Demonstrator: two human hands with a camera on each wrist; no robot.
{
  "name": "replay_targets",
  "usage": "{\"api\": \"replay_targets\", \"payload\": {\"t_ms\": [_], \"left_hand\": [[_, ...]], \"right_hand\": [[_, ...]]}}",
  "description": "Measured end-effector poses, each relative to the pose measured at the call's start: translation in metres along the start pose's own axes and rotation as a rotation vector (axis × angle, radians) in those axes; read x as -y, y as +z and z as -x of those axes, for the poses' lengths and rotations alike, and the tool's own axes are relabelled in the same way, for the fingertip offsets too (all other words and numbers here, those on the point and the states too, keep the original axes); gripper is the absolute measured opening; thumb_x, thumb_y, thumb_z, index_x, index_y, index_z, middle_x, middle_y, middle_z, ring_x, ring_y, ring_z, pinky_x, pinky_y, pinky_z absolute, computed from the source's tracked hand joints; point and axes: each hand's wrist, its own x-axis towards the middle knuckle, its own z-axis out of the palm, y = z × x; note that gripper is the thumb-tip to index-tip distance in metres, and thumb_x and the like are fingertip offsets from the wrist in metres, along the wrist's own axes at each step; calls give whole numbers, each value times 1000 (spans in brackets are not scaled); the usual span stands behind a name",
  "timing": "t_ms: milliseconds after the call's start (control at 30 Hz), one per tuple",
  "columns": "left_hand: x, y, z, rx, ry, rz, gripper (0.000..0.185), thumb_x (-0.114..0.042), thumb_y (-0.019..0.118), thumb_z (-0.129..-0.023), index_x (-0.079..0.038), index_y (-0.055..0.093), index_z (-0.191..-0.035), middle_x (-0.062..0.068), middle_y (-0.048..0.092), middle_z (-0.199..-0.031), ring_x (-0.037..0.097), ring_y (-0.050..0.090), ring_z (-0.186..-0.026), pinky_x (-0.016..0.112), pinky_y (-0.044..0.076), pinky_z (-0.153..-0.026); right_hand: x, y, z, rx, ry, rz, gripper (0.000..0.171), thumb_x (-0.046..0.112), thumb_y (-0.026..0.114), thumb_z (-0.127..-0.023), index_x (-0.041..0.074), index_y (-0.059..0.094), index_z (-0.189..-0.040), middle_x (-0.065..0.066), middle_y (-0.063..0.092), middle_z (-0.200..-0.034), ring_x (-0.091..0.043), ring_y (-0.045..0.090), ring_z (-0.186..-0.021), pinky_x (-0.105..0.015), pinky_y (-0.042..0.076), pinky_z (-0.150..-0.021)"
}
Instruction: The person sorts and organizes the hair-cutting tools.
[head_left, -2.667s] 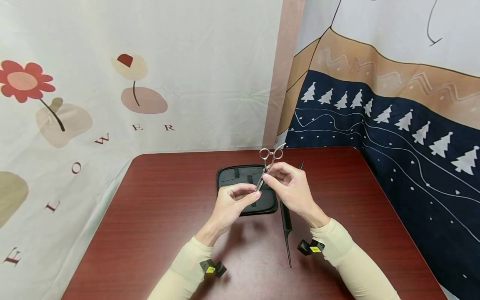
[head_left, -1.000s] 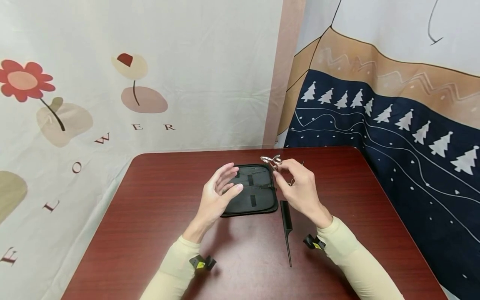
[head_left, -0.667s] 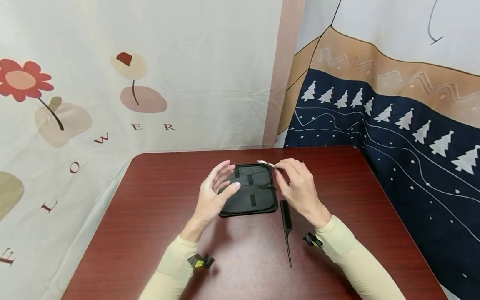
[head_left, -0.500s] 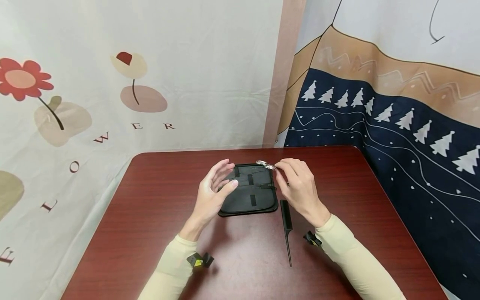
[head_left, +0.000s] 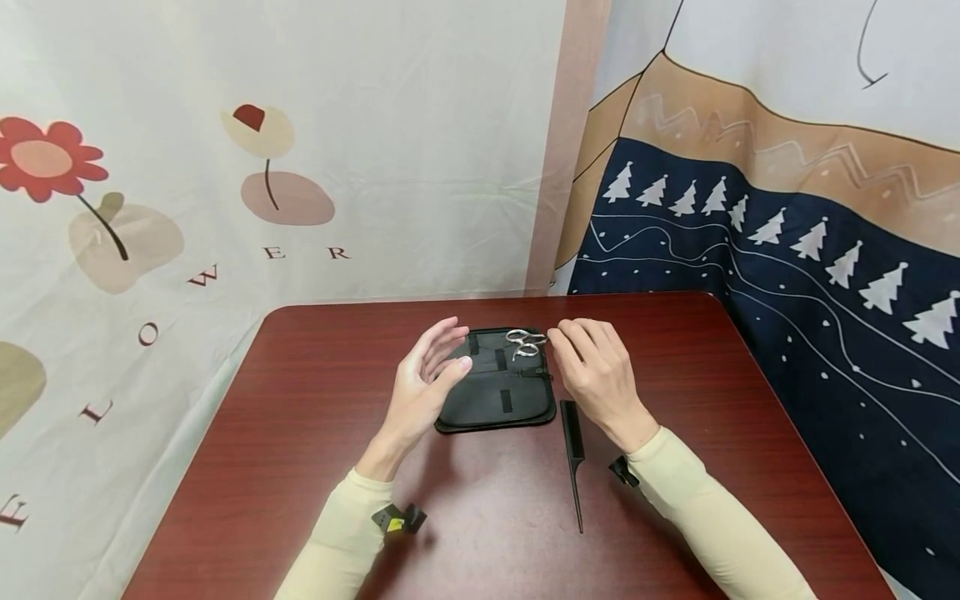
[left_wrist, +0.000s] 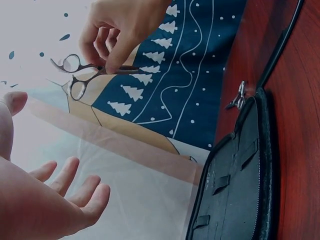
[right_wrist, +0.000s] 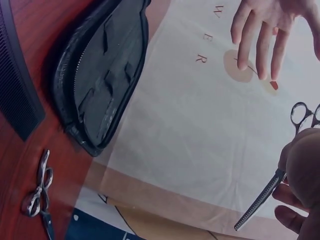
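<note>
printed cloth hangs behind a red-brown table [head_left: 300, 433]; one sheet shows flowers and letters, the other white trees on dark blue.

we find our right hand [head_left: 596, 379] pinching a pair of silver scissors [head_left: 525, 343] at the shank, thumb and fingers curled round it. the finger rings point toward our left side and hang over the far edge of an open black case [head_left: 495, 392]. in the left wrist view the scissors [left_wrist: 85, 75] are held clear of the case [left_wrist: 235, 200], in the air, not touching it. in the right wrist view the blades [right_wrist: 260, 200] run out below the fingers, closed, with a toothed edge like a thinning shear.

our left hand [head_left: 423, 383] hovers just beside the case's left edge, fingers spread and straight, holding nothing.

progress, as we judge it: the case lies flat and unzipped, its elastic loops showing, and none of them holds a tool. the scissors are over it but not yet seated. a black tail comb [head_left: 573, 450] lies on the table just right of the case, untouched. the right wrist view shows a second pair of scissors [right_wrist: 37, 192] on the table beyond the case, also outside it. so stowing is barely begun, in our reading.
</note>
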Motion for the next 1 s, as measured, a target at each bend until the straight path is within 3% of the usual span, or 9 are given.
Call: {"api": "replay_targets", "payload": {"t_ms": [267, 467, 667, 800, 1000], "left_hand": [[-3, 1, 0, 8, 6, 3, 62, -6, 71, -108, -15, 52, -167, 12, 65, -161, 31, 56, -160, 20, 50, -124], [-8, 2, 0, 11, 34, -48, 64, -7, 73, -106, -17, 53, -166, 10, 66, -160, 31, 56, -160, 27, 52, -124], [-15, 5, -1, 31, 87, -161, 67, -10, 78, -103, -21, 55, -165, 6, 68, -160, 25, 60, -157, 33, 52, -121], [-19, 9, 1, 47, 127, -269, 69, -17, 81, -101, -25, 56, -165, 1, 68, -161, 26, 61, -156, 46, 53, -122], [-24, 17, 7, 58, 152, -437, 76, -32, 87, -96, -33, 55, -165, -9, 66, -162, 18, 62, -153, 56, 52, -123]], "right_hand": [[-1, -1, 1, 24, -15, 14, 15, -1, 67, -108, -1, 79, -117, -19, 79, -111, -38, 73, -99, -49, 63, -84], [-2, -2, 4, 40, -20, 10, 17, 1, 65, -110, -1, 79, -118, -19, 78, -110, -38, 73, -99, -49, 63, -85], [-4, 0, 5, -11, -53, 0, 14, 1, 69, -106, -1, 79, -117, -19, 77, -108, -38, 72, -97, -51, 63, -85], [-5, 0, 6, -55, -80, -4, 15, 1, 73, -102, -1, 79, -116, -19, 77, -106, -38, 72, -95, -51, 62, -83], [-5, 0, 7, -52, -89, 18, 13, 5, 70, -107, 1, 79, -114, -18, 76, -105, -36, 72, -96, -49, 61, -81]]}}
